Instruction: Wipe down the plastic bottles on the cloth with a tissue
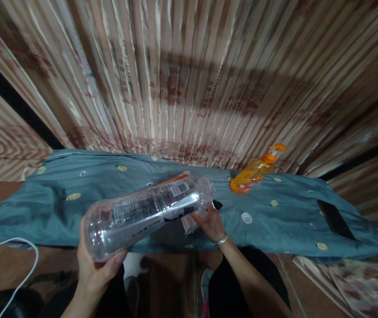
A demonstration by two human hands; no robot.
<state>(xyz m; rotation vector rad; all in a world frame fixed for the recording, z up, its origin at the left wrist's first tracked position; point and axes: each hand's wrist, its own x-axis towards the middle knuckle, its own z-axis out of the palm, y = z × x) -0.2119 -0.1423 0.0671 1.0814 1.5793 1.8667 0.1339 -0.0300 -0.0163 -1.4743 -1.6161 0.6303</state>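
Observation:
A large clear plastic bottle [152, 212] with a silver printed label lies tilted across the view, its neck to the upper right. My left hand [92, 269] grips its base, the thumb underneath. Close by the neck is my right hand [210, 223], wearing a bracelet, its fingers curled and partly behind the bottle. From those fingers a pale, frayed-edged piece [189, 224] hangs out below the bottle; its kind is unclear. Past the right knuckles shows a small black thing [217, 204]. A round white cap [246, 217] lies to the right.
A pump bottle of orange liquid [250, 174] stands on the teal patterned cloth [99, 176]. A black phone [335, 219] lies at the right end. Behind rises a pleated curtain [189, 88]. A white cable [32, 247] loops at lower left, and my knees are below.

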